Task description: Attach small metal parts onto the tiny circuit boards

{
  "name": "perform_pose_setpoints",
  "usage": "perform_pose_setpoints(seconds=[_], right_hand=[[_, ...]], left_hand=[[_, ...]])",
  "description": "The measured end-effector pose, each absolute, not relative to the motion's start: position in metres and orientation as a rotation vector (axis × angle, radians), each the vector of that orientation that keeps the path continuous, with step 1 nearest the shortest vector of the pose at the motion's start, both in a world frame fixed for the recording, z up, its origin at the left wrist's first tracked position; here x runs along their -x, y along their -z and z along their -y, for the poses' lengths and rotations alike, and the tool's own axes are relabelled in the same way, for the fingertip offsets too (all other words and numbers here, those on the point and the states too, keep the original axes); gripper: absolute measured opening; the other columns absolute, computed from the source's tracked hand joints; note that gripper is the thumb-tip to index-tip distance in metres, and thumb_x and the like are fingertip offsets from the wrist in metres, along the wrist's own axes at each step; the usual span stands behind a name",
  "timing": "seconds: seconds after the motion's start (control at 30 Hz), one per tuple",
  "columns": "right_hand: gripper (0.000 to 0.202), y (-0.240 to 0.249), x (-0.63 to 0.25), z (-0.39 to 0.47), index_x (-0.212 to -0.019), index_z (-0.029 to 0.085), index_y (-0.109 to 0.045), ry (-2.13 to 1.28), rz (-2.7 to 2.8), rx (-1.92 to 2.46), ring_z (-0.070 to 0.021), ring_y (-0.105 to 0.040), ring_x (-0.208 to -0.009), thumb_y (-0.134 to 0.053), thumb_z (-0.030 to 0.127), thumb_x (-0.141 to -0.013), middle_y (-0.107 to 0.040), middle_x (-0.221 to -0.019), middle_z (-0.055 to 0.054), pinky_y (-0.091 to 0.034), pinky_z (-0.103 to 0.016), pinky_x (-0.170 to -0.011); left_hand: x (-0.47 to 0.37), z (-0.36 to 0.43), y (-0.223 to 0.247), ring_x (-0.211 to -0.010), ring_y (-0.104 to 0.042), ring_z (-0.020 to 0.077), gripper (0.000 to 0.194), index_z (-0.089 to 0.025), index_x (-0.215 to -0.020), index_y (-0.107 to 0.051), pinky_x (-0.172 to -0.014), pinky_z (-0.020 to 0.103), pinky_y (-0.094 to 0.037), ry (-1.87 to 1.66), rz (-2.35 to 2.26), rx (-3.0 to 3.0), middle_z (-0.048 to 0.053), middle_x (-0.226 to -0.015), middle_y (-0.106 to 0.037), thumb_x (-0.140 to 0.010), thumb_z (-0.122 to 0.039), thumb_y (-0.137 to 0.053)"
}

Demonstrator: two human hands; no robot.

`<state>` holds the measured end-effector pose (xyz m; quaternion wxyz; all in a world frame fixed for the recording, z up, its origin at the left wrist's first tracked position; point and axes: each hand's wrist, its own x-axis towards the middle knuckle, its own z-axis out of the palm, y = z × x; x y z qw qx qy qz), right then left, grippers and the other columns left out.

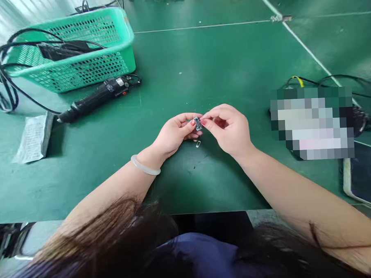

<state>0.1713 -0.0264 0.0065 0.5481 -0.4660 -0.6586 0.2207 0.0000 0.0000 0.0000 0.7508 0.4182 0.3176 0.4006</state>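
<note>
Between my two hands, above the green table, is a small dark electronic part [198, 123] with lighter details on its face. My left hand [176, 133] pinches it from the left between thumb and fingers. From the right, the thumb and forefinger of my right hand [229, 127] close on its edge. Whether the right fingertips also grip something smaller is too fine to make out. Just below the fingers, a tiny pale rectangular frame [198, 144] shows against the green. A white bangle [145, 165] circles my left wrist.
A green perforated basket [87, 71] with black cables and an adapter stands at the back left. In front of it lies a black electric screwdriver [99, 97], beside a wrapped packet [33, 137]. To the right are a blurred-out object [314, 123] and a dark flat device [367, 174].
</note>
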Motion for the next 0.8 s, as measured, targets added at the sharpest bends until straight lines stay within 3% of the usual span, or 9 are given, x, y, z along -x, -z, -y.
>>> perform_pose_setpoints(seconds=[0.53,0.8], right_hand=[[0.005,-0.0075,-0.173,0.0282,-0.078,0.028,-0.081,-0.706,1.505,1.149,-0.0103,-0.049,-0.062,-0.079,0.032,-0.08,-0.066,-0.081,0.0,-0.041,-0.029,-0.053],[0.014,-0.0076,-0.1751,0.0301,-0.081,0.024,-0.077,-0.588,1.565,1.104,-0.0156,-0.061,-0.075,-0.069,0.032,-0.089,-0.072,-0.085,-0.003,-0.047,-0.032,-0.061]], left_hand=[[-0.001,0.0038,-0.0027,-0.07,-0.073,0.0094,0.043,-0.015,-0.098,-0.069,-0.069,0.02,-0.057,-0.803,-0.643,-0.934,-0.001,-0.072,-0.074,-0.068,-0.038,-0.091],[-0.0016,0.0026,-0.003,-0.068,-0.071,0.0084,0.024,-0.016,-0.097,-0.07,-0.067,0.02,-0.056,-0.874,-0.666,-0.911,0.0,-0.076,-0.075,-0.08,-0.025,-0.084]])
